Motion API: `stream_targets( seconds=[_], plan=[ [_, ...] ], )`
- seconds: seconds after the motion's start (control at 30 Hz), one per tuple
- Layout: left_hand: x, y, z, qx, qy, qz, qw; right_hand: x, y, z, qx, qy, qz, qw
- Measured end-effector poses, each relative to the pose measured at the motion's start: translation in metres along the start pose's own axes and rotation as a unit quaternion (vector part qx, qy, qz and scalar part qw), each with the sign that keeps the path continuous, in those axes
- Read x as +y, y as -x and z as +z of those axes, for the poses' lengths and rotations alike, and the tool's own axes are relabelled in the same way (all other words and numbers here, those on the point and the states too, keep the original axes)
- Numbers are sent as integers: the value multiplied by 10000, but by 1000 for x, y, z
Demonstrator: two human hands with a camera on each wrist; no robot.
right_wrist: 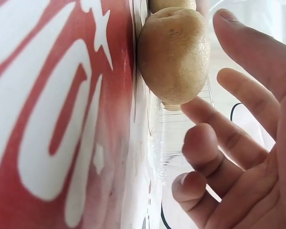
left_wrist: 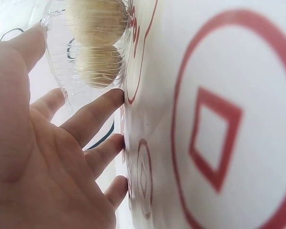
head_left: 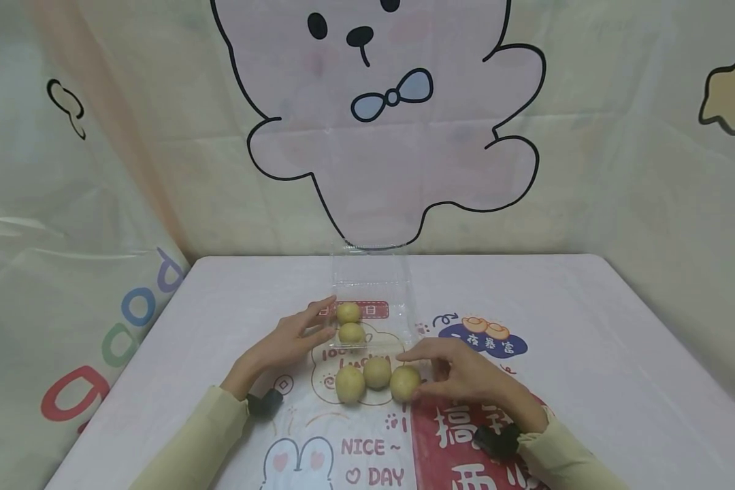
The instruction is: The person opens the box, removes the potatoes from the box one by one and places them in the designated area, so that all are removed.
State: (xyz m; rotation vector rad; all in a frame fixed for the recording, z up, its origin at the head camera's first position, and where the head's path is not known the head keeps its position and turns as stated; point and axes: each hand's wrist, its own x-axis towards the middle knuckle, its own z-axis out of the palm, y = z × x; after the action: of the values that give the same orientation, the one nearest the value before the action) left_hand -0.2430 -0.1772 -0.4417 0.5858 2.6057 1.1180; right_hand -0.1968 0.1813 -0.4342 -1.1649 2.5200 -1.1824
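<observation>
A clear plastic box [head_left: 409,320] stands mid-table, its lid raised at the back. Inside, along its left side, lie two potatoes: a rear potato [head_left: 348,312] and a front potato [head_left: 352,333]. My left hand [head_left: 290,338] rests against the box's left side, fingers spread and thumb at the rim [left_wrist: 46,21]. In front of the box sit three more potatoes: a left potato [head_left: 350,384], a middle potato [head_left: 377,373] and a right potato [head_left: 405,383]. Around the right potato [right_wrist: 174,55] my right hand [head_left: 462,371] reaches with loosely bent fingers, thumb close beside it.
A printed mat [head_left: 367,425] with a rabbit and lettering lies under the potatoes on the white table [head_left: 588,340]. Behind the table hangs a cloth [head_left: 392,170] with a bear drawing. Black straps [head_left: 496,441] circle both wrists.
</observation>
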Motion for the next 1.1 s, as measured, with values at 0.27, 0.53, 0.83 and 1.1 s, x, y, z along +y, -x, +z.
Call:
stream_targets(
  seconds=[0.27, 0.53, 0.83, 1.1],
  plan=[
    [-1, 0, 0, -17, 43, -9, 10000, -3, -2, -2, 348, 37, -276, 9990],
    [-2, 0, 0, -25, 36, 13, 10000, -5, -2, -3, 729, 87, -104, 9973],
    [-3, 0, 0, -28, 52, -60, 10000, -6, -3, -1, 1005, 37, -138, 9948],
    [-3, -1, 0, -17, 30, -16, 10000, -6, -11, 1, 1110, 213, -298, 9931]
  ],
)
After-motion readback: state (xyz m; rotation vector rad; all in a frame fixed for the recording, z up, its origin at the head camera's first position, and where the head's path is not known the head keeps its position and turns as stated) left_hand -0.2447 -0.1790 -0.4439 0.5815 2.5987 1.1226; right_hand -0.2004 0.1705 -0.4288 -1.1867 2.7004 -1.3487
